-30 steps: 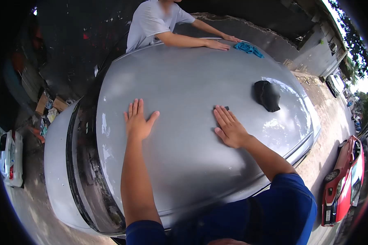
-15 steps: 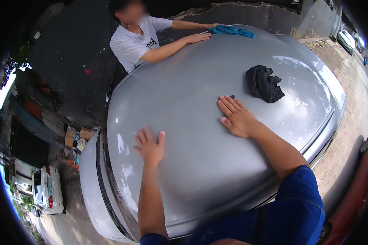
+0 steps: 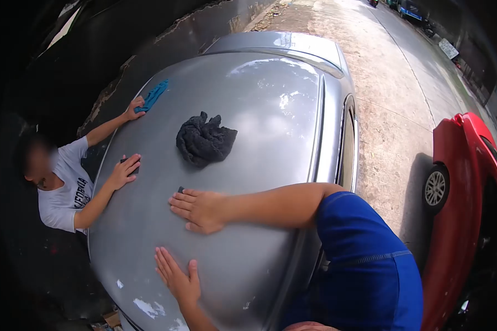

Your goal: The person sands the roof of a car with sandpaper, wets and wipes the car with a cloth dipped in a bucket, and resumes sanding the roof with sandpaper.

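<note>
Flat on the grey car roof (image 3: 248, 220), my left hand (image 3: 178, 278) has its fingers spread and holds nothing. Above it, my right hand (image 3: 201, 209) presses down on a small dark pad (image 3: 181, 190), of which only a corner shows past the fingertips. A crumpled black cloth (image 3: 205, 140) lies on the roof beyond my right hand. Across the roof, a co-worker's one hand (image 3: 124, 172) rests on another dark pad (image 3: 131, 164), and the other hand (image 3: 135, 108) touches a blue cloth (image 3: 153, 96).
The co-worker in a white shirt (image 3: 66, 187) leans over the roof's left side. A dark wall stands behind. On the right are a concrete road (image 3: 389, 127) and a red car (image 3: 461, 220). The silver car's rear end (image 3: 292, 47) is at the top.
The view has swung toward the road and the red car. The co-worker now has a hand on the blue cloth and the other on a dark pad. My hands remain on the roof.
</note>
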A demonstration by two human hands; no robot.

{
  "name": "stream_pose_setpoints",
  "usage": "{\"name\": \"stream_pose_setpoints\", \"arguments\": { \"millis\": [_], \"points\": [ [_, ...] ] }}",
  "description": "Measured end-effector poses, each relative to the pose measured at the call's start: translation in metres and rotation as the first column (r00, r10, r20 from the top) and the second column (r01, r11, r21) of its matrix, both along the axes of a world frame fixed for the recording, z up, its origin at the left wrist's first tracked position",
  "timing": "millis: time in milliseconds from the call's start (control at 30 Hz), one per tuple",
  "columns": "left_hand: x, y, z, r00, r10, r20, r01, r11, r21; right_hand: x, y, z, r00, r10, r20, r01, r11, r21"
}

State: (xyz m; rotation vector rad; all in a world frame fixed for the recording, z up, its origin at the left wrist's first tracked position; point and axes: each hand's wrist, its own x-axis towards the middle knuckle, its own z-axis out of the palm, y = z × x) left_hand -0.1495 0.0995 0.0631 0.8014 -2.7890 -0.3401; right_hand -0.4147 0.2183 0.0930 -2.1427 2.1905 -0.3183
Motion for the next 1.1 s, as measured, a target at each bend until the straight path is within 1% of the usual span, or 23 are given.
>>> {"name": "stream_pose_setpoints", "arguments": {
  "millis": [33, 133, 200, 267, 367, 433, 467, 567, 667, 767, 867, 967, 1067, 1100],
  "points": [
    [0.011, 0.001, -0.002, 1.0, -0.002, -0.002, 0.002, 1.0, -0.002, -0.002, 0.0, 0.0, 1.0, 0.003, 0.007, -0.003, 1.0, -0.003],
    [0.049, -0.017, -0.011, 0.975, 0.208, 0.075, -0.209, 0.978, 0.005, -0.003, 0.002, -0.007, 1.0, 0.004, 0.022, -0.004, 1.0, -0.006],
    [0.09, -0.06, -0.04, 0.943, 0.333, 0.009, -0.333, 0.942, 0.044, -0.006, -0.001, -0.008, 1.0, 0.005, 0.024, -0.006, 1.0, 0.002],
    [0.125, -0.085, -0.055, 0.824, 0.559, 0.088, -0.565, 0.823, 0.059, -0.006, -0.001, -0.005, 0.999, -0.003, 0.035, 0.002, 1.0, 0.029],
    [0.161, -0.067, -0.02, 0.797, 0.598, 0.088, -0.595, 0.802, -0.054, -0.007, -0.004, -0.011, 1.0, -0.02, 0.005, 0.02, 1.0, 0.013],
    [0.204, -0.089, -0.064, 0.79, 0.613, 0.009, -0.613, 0.79, -0.014, -0.008, -0.005, -0.01, 1.0, -0.024, -0.011, 0.024, 0.999, 0.029],
    [0.221, -0.095, -0.078, 0.783, 0.621, -0.031, -0.621, 0.784, 0.004, -0.009, -0.006, -0.009, 1.0, -0.026, -0.017, 0.026, 0.999, 0.035],
    [0.206, -0.069, -0.055, 0.724, 0.679, 0.12, -0.68, 0.732, -0.037, -0.011, -0.008, -0.011, 0.999, -0.03, -0.031, 0.03, 0.999, 0.018],
    [0.21, -0.053, -0.061, 0.735, 0.672, 0.097, -0.677, 0.735, 0.035, -0.014, -0.006, -0.004, 1.0, -0.015, 0.001, 0.015, 0.999, 0.04],
    [0.225, -0.044, -0.082, 0.754, 0.656, 0.03, -0.656, 0.754, 0.008, -0.013, -0.006, -0.002, 1.0, -0.018, -0.003, 0.019, 0.998, 0.057],
    [0.231, -0.03, -0.091, 0.747, 0.664, 0.031, -0.664, 0.747, 0.005, -0.011, -0.004, -0.002, 1.0, -0.021, 0.0, 0.021, 0.999, 0.05],
    [0.249, -0.021, -0.116, 0.76, 0.638, 0.126, -0.634, 0.77, -0.071, -0.008, -0.003, 0.001, 1.0, -0.027, 0.011, 0.026, 0.997, 0.066],
    [0.228, 0.011, -0.094, 0.685, 0.69, 0.233, -0.704, 0.71, -0.034, -0.007, -0.004, -0.003, 1.0, -0.029, 0.005, 0.029, 0.999, 0.041],
    [0.231, 0.014, -0.099, 0.697, 0.682, 0.222, -0.693, 0.72, -0.034, -0.007, -0.004, -0.005, 1.0, -0.029, -0.001, 0.029, 0.999, 0.037]
  ]
}}
